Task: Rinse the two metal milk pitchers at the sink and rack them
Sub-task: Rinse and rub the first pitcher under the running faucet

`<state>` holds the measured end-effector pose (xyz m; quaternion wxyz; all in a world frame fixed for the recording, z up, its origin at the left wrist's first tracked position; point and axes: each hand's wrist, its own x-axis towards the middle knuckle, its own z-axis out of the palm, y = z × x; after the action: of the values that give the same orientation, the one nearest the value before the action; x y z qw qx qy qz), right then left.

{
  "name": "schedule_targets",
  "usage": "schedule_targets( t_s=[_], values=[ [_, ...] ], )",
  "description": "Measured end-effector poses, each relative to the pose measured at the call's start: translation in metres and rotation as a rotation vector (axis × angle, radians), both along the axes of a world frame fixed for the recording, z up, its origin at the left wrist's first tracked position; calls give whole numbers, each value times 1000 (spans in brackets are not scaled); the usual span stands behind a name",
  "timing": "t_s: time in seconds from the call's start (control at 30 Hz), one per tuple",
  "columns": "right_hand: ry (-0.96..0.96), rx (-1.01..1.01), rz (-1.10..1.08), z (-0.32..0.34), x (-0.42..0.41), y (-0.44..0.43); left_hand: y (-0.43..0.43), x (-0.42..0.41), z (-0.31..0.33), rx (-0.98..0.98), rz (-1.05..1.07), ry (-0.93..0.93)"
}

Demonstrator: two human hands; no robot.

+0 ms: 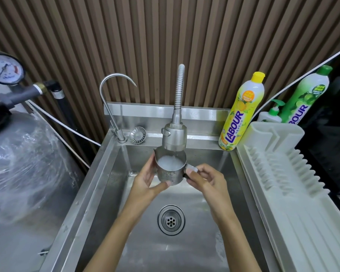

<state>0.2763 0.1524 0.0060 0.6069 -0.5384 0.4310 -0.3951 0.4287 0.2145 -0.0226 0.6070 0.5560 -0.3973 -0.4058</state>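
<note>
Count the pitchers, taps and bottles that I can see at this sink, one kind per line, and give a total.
Metal milk pitcher: 1
Taps: 2 (gooseneck tap, spray tap)
Bottles: 3 (yellow bottle, green bottle, pump bottle)
Total: 6

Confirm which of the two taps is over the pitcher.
The flexible-hose spray tap at centre: its head sits right above the pitcher. The thin gooseneck tap stands off to the left, clear of it.
</note>
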Motion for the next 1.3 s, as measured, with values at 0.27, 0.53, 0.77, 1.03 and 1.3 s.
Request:
schedule_targets(
  t_s=[0.27, 0.53, 0.77, 1.03, 1.3],
  values=[
    [124, -35, -16, 4, -1, -3, -3, -5, -11, 43, 85, -91],
    [109, -207, -30, 7, 5, 3, -20, -15, -3, -56, 157, -71],
    [-287, 123, 35, -22, 6, -2, -21, -17, 2, -51, 307, -560],
    [360, -68, -68, 5, -1, -9, -9, -27, -7, 191, 307, -455],
    [355, -221, -65, 6, 4, -7, -33, -24, -18, 12, 196, 12]
  ],
)
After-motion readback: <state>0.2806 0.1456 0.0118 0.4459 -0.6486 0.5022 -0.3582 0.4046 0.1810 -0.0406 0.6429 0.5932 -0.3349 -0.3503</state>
